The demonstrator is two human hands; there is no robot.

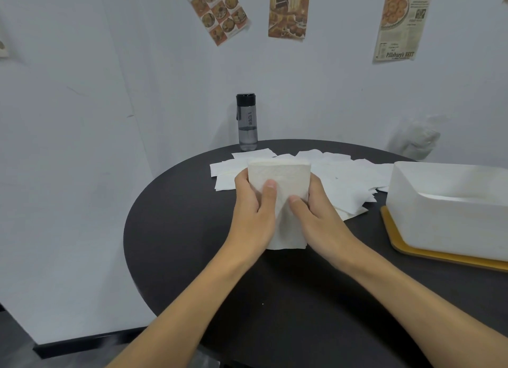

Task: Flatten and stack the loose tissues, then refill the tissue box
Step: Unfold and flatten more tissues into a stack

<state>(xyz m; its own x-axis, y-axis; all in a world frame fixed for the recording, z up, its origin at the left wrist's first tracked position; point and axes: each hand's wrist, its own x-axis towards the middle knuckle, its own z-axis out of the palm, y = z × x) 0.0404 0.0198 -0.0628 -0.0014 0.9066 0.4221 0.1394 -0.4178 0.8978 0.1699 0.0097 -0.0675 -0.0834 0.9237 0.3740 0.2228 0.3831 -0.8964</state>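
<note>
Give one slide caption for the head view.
Left hand and right hand grip a stack of white paper tissues at a round black table.

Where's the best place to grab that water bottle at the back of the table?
Grip the water bottle round its straight middle, probably from the front right: it stands upright by the wall, and its strap hangs on its left.

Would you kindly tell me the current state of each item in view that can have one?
tissue stack: gathered, held upright between both hands.
left hand: grips the stack's left side.
right hand: grips the stack's right side.
loose tissues: spread flat and overlapping on the table, not yet stacked.
tissue box: open at the top, standing on a yellow tray.
water bottle: upright, capped, partly filled.
</note>
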